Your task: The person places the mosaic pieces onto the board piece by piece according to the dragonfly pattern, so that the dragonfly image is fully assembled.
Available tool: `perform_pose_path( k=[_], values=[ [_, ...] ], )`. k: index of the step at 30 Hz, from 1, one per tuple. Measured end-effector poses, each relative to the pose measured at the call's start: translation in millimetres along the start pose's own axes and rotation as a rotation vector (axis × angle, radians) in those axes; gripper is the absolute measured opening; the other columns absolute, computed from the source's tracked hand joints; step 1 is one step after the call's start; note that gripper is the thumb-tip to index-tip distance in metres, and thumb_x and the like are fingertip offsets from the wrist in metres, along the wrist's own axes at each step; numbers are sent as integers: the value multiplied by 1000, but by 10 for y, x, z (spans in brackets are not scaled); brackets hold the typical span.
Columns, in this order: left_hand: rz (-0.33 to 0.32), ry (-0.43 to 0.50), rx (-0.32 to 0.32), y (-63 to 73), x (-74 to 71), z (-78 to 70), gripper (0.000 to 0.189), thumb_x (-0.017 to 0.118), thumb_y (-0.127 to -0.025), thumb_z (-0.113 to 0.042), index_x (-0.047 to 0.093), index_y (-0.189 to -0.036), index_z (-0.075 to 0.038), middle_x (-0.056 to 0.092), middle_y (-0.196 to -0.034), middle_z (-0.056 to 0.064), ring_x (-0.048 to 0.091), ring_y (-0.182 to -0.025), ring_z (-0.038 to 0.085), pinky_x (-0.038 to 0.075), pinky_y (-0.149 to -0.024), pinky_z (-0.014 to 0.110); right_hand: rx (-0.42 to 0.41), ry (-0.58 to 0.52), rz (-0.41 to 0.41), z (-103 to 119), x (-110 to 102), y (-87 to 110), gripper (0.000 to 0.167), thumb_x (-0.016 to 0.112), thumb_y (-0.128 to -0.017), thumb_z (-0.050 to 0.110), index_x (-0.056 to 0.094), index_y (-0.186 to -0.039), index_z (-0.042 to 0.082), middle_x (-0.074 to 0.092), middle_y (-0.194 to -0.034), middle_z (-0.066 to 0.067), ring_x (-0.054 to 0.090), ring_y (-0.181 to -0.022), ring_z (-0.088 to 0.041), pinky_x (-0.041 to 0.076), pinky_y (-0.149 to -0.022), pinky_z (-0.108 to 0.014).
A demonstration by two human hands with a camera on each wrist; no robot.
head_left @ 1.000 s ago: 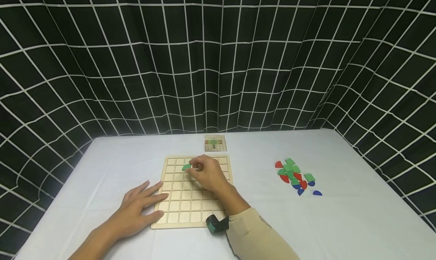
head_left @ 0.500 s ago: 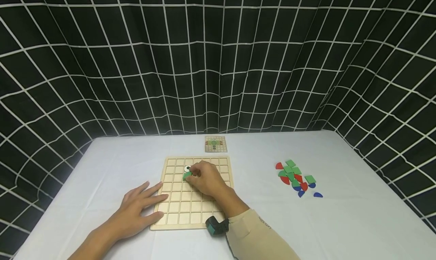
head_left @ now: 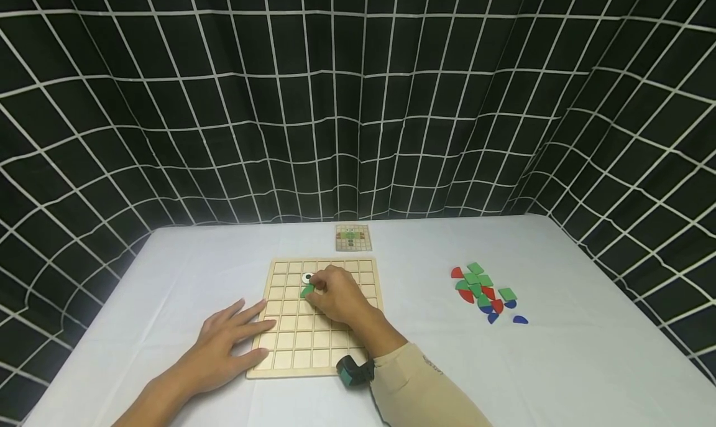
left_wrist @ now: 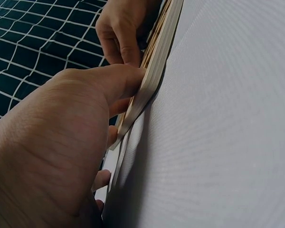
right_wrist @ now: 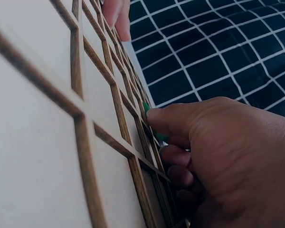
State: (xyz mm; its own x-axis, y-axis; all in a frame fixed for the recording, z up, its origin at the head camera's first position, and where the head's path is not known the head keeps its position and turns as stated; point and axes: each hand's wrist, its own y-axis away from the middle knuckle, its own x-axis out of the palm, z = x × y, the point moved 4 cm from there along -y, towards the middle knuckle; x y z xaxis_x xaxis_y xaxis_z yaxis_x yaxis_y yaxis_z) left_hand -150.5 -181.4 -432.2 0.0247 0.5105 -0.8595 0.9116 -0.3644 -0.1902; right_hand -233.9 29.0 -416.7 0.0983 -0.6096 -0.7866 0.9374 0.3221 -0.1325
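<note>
A pale wooden grid board (head_left: 303, 340) lies on the white table. My right hand (head_left: 338, 296) is over its upper middle, thumb and fingers pinching a small green tile (head_left: 306, 292) with a rounded edge. The right wrist view shows that green tile (right_wrist: 146, 106) at the thumb tip, close over the grid, mostly hidden by the fingers. Just beyond it, a white eye tile with a black pupil (head_left: 307, 278) sits in a cell. My left hand (head_left: 230, 343) lies spread at the board's left edge; in the left wrist view its thumb touches the board's rim (left_wrist: 154, 71).
Green, red and blue tiles lie loosely piled to the right, among them a red quarter-round (head_left: 466, 296) and a blue half-round (head_left: 520, 319). A small pattern card (head_left: 353, 237) lies behind the board. Black cloth with a white grid (head_left: 358, 104) surrounds the table's far side.
My right hand has moved the green tile slightly nearer along the board, uncovering the eye tile, and has turned it a little. The left hand stays where it was.
</note>
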Motion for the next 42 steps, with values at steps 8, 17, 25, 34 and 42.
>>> perform_pose_path(
  k=[8, 17, 25, 34, 42],
  values=[
    [-9, -10, 6, 0, 6, 19, 40, 64, -82, -49, 61, -120, -37, 42, -146, -5, 26, -138, 37, 14, -105, 59, 11, 17, 1, 16, -10, 6, 28, 69, -83, 27, 69, -108, 14, 62, -92, 6, 55, -84, -7, 49, -76, -22],
    [-5, -1, -5, 23, 38, 26, 40, 63, -82, -50, 60, -121, -40, 41, -146, -7, 25, -138, 36, 13, -105, 59, -17, -100, -18, 137, -206, 30, 29, 68, -84, 27, 68, -108, 12, 64, -91, 3, 57, -84, -11, 48, -71, -22],
    [-15, -4, 9, 19, 23, 22, 40, 64, -82, -49, 60, -120, -39, 42, -145, -6, 26, -138, 37, 14, -105, 59, -142, -110, -139, 407, -745, 140, 26, 68, -83, 26, 68, -107, 16, 66, -93, 1, 57, -86, -14, 47, -71, -26],
    [-29, -6, 20, 7, 38, 35, 41, 66, -81, -47, 61, -120, -37, 43, -145, -5, 27, -138, 37, 14, -105, 58, -283, -93, -280, 514, -1302, 450, 24, 72, -80, 20, 69, -103, 16, 66, -92, 6, 58, -85, -15, 50, -72, -31],
    [-27, -12, 15, 7, 35, 38, 41, 66, -80, -47, 61, -120, -37, 43, -145, -5, 27, -138, 36, 15, -105, 57, -318, -28, -386, 382, -1674, 728, 27, 75, -78, 19, 69, -103, 15, 66, -90, 7, 57, -86, -9, 50, -72, -30]
  ],
)
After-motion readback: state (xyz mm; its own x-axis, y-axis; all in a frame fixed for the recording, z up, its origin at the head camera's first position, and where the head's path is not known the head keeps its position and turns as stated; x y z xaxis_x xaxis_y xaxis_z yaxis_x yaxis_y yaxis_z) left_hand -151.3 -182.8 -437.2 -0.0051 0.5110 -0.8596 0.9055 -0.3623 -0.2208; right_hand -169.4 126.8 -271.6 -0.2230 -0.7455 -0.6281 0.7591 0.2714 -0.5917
